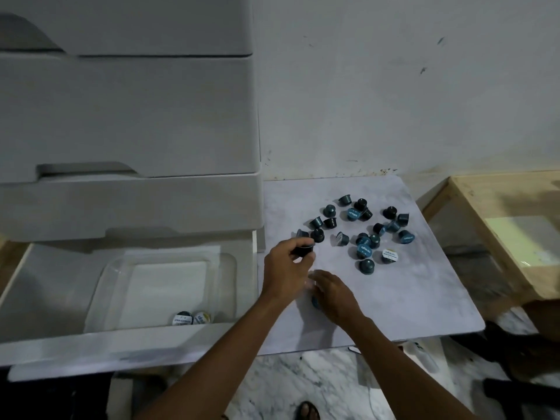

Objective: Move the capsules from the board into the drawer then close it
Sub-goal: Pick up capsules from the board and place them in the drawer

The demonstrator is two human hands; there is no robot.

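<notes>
Pinching a capsule point(304, 251), the left grip point(286, 263) was nearer the open drawer point(45, 298), which lay directly to its left. The right grip point(333, 294) covered a second capsule point(315, 303), hold unclear; others point(366, 237) dotted the board point(409, 298) beyond.

Dim, flat, cool light, source unclear; shadows soft and faint on the board point(394, 292). Right hand point(333, 294) smeared by motion blur; capsules point(367, 266) fairly sharp, lid print barely legible. Wide-angle bending curves the cabinet point(130, 116) edges; lower corners darker.
</notes>
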